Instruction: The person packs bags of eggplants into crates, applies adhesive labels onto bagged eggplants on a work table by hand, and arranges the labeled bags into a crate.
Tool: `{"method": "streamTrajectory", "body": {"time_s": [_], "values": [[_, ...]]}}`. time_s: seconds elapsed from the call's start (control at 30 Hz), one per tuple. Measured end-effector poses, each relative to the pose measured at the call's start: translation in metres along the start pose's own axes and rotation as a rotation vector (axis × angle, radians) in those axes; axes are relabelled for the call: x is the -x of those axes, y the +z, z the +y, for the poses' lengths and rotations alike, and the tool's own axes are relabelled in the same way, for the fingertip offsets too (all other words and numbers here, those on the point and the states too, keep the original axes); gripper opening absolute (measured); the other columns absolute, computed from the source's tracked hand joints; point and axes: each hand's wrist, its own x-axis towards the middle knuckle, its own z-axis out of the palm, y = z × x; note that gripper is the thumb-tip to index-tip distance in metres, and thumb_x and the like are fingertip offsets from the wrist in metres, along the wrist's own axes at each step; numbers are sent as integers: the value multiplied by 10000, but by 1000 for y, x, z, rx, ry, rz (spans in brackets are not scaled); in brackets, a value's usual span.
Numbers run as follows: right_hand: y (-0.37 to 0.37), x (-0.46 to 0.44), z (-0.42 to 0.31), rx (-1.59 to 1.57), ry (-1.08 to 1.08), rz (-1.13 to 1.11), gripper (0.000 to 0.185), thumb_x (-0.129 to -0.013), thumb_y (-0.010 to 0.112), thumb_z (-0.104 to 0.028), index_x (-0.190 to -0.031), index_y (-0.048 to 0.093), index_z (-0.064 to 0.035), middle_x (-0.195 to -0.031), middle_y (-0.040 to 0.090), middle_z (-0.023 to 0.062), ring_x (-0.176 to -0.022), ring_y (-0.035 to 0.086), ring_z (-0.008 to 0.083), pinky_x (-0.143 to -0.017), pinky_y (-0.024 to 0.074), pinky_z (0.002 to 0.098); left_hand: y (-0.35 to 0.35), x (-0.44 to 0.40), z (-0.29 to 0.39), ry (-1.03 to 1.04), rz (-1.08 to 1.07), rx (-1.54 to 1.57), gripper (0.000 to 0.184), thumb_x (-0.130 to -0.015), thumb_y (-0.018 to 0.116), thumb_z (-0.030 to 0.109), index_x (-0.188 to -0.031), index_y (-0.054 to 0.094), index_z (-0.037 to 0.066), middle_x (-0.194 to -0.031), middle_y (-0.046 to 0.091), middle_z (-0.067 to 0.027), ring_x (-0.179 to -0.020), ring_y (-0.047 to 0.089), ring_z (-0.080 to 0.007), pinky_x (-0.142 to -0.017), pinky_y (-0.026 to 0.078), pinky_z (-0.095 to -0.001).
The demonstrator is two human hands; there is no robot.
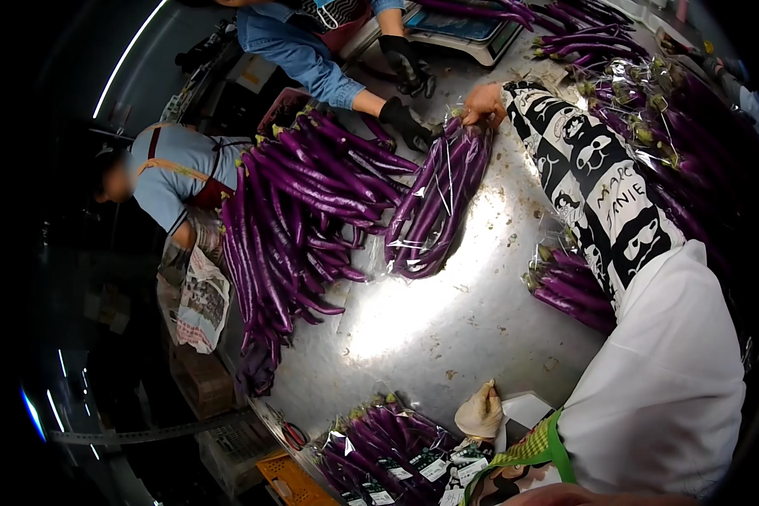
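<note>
White sleeve (666,354), "MARC JANIE" oversleeve (594,169); right hand (484,104) pinches bagged eggplants (443,202); left hand (479,413) bunched.

Long strip light (127,57) lit, metal table (514,337) shiny

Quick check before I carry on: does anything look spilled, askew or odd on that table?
Yes, mildly: brown scraps are scattered over the metal tabletop, looking like unwiped debris. The loose eggplants fan out untidily, unlike the bundle in clear plastic at the right hand. No clear damage shows.
</note>
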Motion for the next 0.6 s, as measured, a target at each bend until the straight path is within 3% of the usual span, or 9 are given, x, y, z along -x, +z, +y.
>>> {"method": "streamTrajectory", "body": {"time_s": [0.07,0.13,0.2,0.27,0.37,0.43,0.47,0.53,0.6], "values": [[1,-4,-5,385,-122,44,325,-850,736,-337,-915,729,-18,-919,713,116,-786,654,267,-712,528,353,-1,0,1,3,4,6,160,-783,709,123,-938,699,164,-564,567,-74,-451,549,-269,-447,435,-376],[6,10,-18,356,-92,181,344,-856,704,-393,-844,739,-51,-851,709,136,-738,654,303,-677,518,378,-1,0,2,-4,7,-15,155,-782,708,124,-931,704,169,-565,568,-74,-452,550,-266,-449,436,-372],[3,12,-23,574,-188,217,369,-856,675,-444,-835,744,-82,-834,709,146,-729,656,334,-665,513,403,-2,-2,4,-15,8,-30,148,-780,706,125,-921,708,173,-565,568,-75,-452,551,-264,-451,438,-371],[-13,-38,0,1045,-410,140,390,-851,648,-490,-888,744,-113,-867,714,146,-761,660,360,-676,512,427,-4,-4,9,-37,8,-39,141,-776,704,126,-908,713,175,-561,565,-76,-453,553,-263,-453,441,-371],[-9,-15,-17,1077,-347,222,486,-856,610,-515,-830,704,-38,-767,685,126,-738,667,327,-643,497,431,-9,-8,15,-68,-20,-26,132,-769,704,125,-891,716,173,-555,562,-77,-455,556,-265,-455,445,-374],[2,6,-31,437,28,394,488,-860,604,-488,-739,678,-21,-670,643,99,-709,667,276,-602,477,422,-8,-7,13,-66,-17,-26,138,-766,705,125,-893,716,176,-552,562,-77,-455,556,-267,-456,447,-376],[2,5,-37,419,139,352,376,-881,644,-439,-970,703,-79,-782,684,77,-764,663,227,-683,488,329,-7,-6,11,-66,-18,-25,141,-765,705,124,-895,716,178,-550,562,-76,-455,556,-268,-456,447,-377],[-2,3,-25,-26,127,-4,375,-866,662,-424,-909,688,-52,-803,679,79,-740,637,206,-702,482,341,-5,-5,9,-54,-11,-43,141,-765,706,126,-895,717,181,-551,564,-76,-456,556,-269,-456,448,-378],[-6,4,-22,-203,148,-123,297,-832,708,-346,-888,690,-55,-803,664,54,-724,599,183,-745,474,380,-4,-4,8,-47,-5,-47,138,-766,709,127,-892,717,182,-552,566,-75,-456,557,-270,-457,449,-379]]}}
